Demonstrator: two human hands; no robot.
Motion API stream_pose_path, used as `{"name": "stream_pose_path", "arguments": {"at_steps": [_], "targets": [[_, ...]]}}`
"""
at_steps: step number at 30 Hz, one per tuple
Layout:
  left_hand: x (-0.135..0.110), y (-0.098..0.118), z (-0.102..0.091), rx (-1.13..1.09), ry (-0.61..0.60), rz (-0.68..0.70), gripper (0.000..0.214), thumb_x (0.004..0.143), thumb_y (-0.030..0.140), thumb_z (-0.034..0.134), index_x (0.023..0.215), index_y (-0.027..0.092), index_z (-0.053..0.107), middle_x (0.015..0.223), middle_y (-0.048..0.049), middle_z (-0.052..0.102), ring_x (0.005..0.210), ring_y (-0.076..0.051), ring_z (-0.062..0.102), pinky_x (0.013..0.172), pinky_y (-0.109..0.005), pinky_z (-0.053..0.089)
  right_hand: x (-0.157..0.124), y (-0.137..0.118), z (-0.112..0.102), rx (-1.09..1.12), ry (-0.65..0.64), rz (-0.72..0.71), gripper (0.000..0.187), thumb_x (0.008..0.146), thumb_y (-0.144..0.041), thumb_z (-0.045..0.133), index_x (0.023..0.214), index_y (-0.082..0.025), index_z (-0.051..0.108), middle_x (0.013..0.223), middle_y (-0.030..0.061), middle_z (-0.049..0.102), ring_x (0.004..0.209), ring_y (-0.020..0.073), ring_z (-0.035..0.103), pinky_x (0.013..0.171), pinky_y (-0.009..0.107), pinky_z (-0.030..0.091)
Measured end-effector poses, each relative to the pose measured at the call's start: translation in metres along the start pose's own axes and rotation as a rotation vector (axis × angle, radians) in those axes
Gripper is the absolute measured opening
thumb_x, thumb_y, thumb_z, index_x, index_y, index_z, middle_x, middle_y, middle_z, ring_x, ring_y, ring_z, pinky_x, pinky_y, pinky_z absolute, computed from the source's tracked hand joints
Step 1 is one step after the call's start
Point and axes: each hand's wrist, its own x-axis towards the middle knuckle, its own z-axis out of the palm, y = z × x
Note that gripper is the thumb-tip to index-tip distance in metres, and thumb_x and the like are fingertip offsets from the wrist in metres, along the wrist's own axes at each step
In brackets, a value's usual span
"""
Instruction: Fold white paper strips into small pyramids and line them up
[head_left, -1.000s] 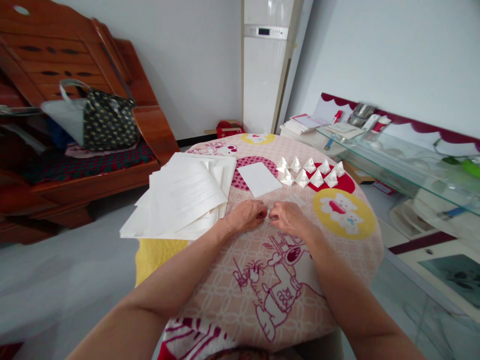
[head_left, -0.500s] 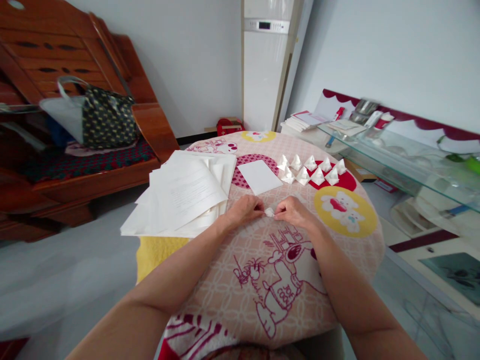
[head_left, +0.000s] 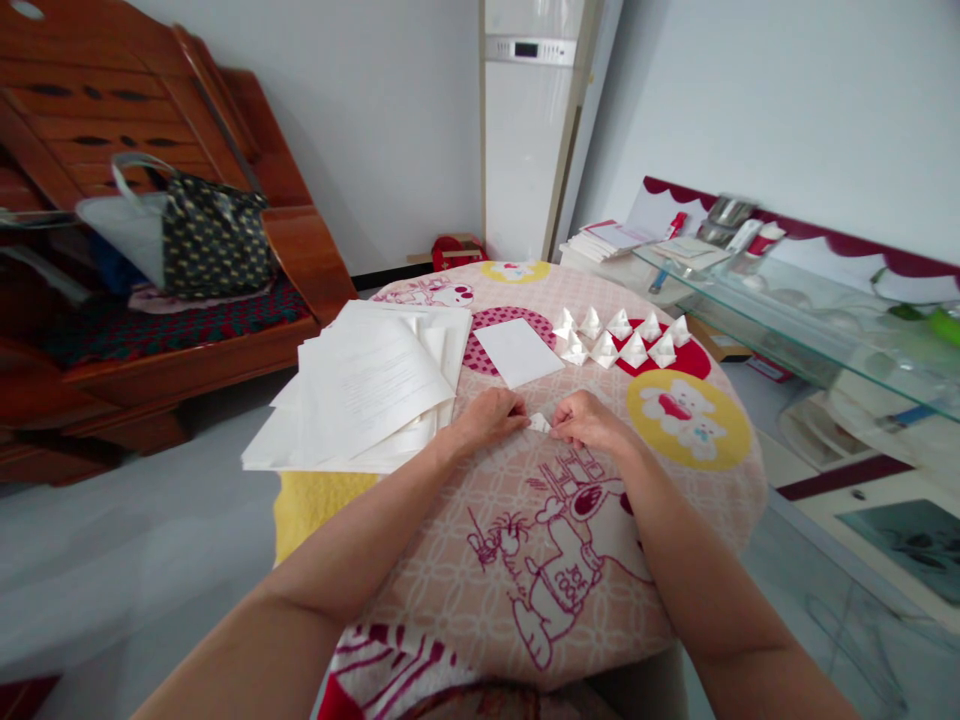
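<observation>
A small folded white paper piece (head_left: 539,423) lies between my hands at the middle of the cloth-covered table (head_left: 450,540). My left hand (head_left: 493,415) pinches its left edge with closed fingers. From the other side my right hand (head_left: 589,420) grips its right edge, also with fingers closed. Beyond the hands rests a flat white sheet stack (head_left: 519,353). To its right stand several folded paper pyramids (head_left: 604,350) in two rows. The fine folds of the held piece are too small to make out.
Loose printed papers (head_left: 367,385) are piled at the table's left, some overhanging the edge. A glass-topped cabinet (head_left: 810,320) with assorted items runs along the right. A wooden bench (head_left: 292,250) carrying a patterned bag (head_left: 214,235) stands at left; a tall white air conditioner (head_left: 525,150) is behind.
Both hands stay in place with only slight finger movement. The small folded paper between them looks a little flatter and wider. The rest is unchanged.
</observation>
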Motion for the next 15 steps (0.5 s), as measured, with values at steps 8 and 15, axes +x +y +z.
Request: {"name": "stream_pose_path", "arguments": {"at_steps": [8, 15], "targets": [[-0.002, 0.002, -0.002, -0.010, -0.018, 0.016, 0.017, 0.083, 0.025, 0.062, 0.075, 0.018, 0.075, 0.066, -0.0010, 0.068, 0.065, -0.014, 0.057, 0.063, -0.025, 0.039, 0.000, -0.004, 0.003, -0.072, 0.032, -0.002, 0.015, 0.072, -0.008, 0.071, 0.061, -0.016, 0.064, 0.047, -0.0027, 0.058, 0.040, 0.0113, 0.055, 0.041, 0.020, 0.036], [-0.003, 0.004, -0.005, 0.011, -0.052, -0.004, 0.021, 0.085, 0.023, 0.059, 0.077, 0.015, 0.077, 0.069, -0.0019, 0.069, 0.067, -0.014, 0.058, 0.064, -0.025, 0.039, -0.004, -0.011, 0.001, -0.158, -0.035, 0.013, 0.024, 0.083, -0.012, 0.067, 0.059, -0.015, 0.061, 0.049, -0.0014, 0.058, 0.039, 0.0095, 0.052, 0.041, 0.020, 0.035]]}}
